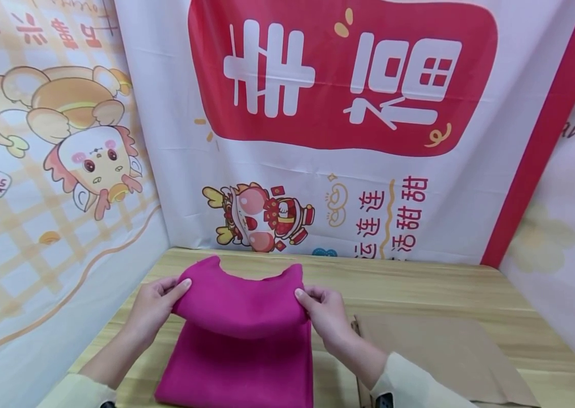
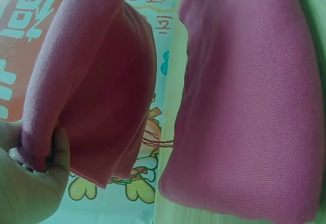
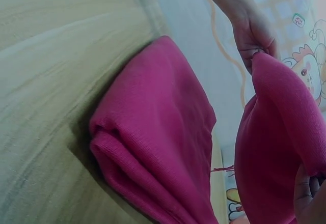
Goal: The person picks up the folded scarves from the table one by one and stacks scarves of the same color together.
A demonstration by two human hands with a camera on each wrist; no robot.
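Observation:
A magenta knitted cloth [image 1: 246, 368] lies folded in several layers on the table, its stacked folds showing in the right wrist view. Above it, both hands hold up a raised part of magenta cloth [image 1: 241, 306] that sags between them. My left hand [image 1: 157, 303] pinches its left edge, thumb on top; the left wrist view shows fingers [image 2: 61, 158] curled round a rolled edge. At the opposite side, my right hand [image 1: 325, 311] grips the edge between thumb and fingers. Thin reddish strands [image 3: 222, 169] show between the raised and lying parts.
To the right, a flat brown cardboard piece [image 1: 435, 351] lies on the wood-grain table [image 1: 394, 289]. Printed cloth walls enclose the table at the back [image 1: 175, 170], the left [image 1: 27, 249] and the right [image 1: 563, 238].

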